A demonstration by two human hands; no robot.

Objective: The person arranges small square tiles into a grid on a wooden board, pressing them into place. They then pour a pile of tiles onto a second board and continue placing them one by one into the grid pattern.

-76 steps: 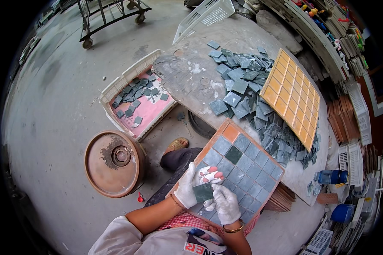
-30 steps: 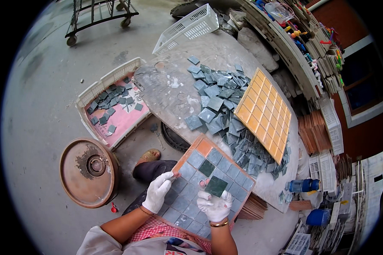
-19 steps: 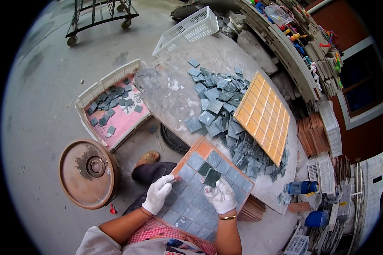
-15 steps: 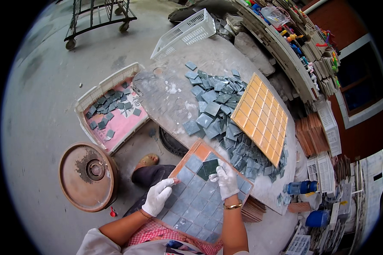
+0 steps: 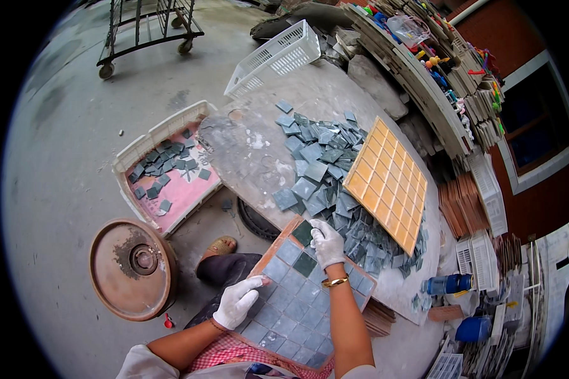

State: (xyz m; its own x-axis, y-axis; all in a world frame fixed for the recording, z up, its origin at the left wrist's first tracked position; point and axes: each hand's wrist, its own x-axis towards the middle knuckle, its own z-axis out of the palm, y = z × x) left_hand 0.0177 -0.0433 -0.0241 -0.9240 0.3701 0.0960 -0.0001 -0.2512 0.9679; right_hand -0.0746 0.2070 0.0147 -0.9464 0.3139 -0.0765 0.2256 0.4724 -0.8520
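Fingers of white-gloved right hand (image 5: 327,244) at edge of dark green square tile (image 5: 302,233); whether gripping or only pressing, cannot tell.
Tile location: far corner of rectangular orange-brown board (image 5: 274,250), diagonal to second dark green square tile (image 5: 304,264), next to rows of blue-grey square tiles (image 5: 308,292). White-gloved left hand (image 5: 236,303) at board's left edge, digits loosely curled, hold unclear. Beyond board, on grey worktop (image 5: 250,167): heap of grey-green square tiles (image 5: 315,153), yellow-orange gridded panel (image 5: 385,185) slanting across part of heap. Further left: pink-based white plastic crate (image 5: 161,131), small dark square pieces (image 5: 171,155) inside.
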